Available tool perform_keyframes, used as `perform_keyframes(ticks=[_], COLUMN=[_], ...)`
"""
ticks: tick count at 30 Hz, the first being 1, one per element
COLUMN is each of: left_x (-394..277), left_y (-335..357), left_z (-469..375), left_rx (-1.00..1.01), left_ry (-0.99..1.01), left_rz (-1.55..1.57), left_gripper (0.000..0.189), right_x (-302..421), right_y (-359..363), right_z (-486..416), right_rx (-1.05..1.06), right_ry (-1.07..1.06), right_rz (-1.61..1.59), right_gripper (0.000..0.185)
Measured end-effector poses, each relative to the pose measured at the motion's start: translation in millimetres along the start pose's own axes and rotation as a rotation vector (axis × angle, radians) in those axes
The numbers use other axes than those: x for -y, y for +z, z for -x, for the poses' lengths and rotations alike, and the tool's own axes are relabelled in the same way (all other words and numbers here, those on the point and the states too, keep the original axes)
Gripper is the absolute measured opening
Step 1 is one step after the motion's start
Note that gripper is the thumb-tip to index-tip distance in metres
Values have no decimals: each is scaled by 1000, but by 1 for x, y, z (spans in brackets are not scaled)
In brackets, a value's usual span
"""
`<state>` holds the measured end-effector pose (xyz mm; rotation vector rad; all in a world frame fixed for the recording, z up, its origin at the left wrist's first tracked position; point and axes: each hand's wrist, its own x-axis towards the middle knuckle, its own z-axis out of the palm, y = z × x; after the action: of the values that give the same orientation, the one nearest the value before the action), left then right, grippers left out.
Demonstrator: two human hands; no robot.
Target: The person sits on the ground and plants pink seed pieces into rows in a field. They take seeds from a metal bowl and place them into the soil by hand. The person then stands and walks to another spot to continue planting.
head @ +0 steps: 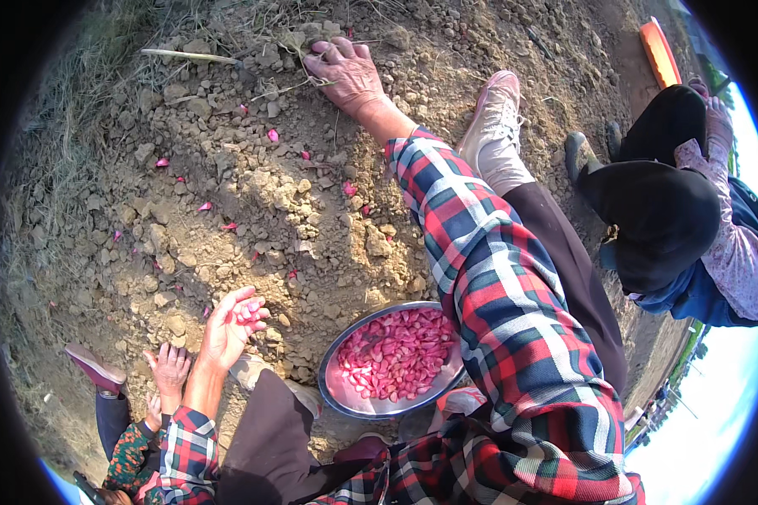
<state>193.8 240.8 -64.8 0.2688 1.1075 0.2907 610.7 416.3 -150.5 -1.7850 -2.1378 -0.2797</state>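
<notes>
My left hand (pixel 228 328), palm turned up, holds several pink-coated cloves (pixel 250 312) that look like garlic. At the top of the view my right hand (pixel 348 79) reaches down to the cloddy soil (pixel 259 189), its back towards me and its fingers bent against the ground. Whether something sits between those fingertips cannot be told. Between my legs stands a metal basin (pixel 354 404) with many more pink cloves (pixel 395 353) in it. Single cloves lie scattered on the soil, one (pixel 273 135) below my right hand and another (pixel 349 189) nearer the basin.
Close beside my left forearm are another person's hands (pixel 172 369) and a maroon shoe (pixel 98 366). On the right a person in black trousers (pixel 657 202) crouches near an orange container (pixel 660 53). Dry grass (pixel 69 145) borders the left; a pale stalk (pixel 189 55) lies near the top.
</notes>
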Motion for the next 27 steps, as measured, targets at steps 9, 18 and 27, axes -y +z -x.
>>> perform_keyframes(ticks=[9,18,27], left_x=[-8,1,5], left_y=[15,10,8], left_z=[-5,14,20], left_rx=[-11,-76,6], left_ry=[-13,-46,-11], left_rz=[48,81,122], left_gripper=[46,41,42], right_x=[35,-5,209], right_y=[-13,-25,-59], right_z=[-9,-2,19], right_rx=[68,-111,-109], right_ry=[-3,188,-138], right_rz=[-43,-66,-521], right_gripper=[39,32,25])
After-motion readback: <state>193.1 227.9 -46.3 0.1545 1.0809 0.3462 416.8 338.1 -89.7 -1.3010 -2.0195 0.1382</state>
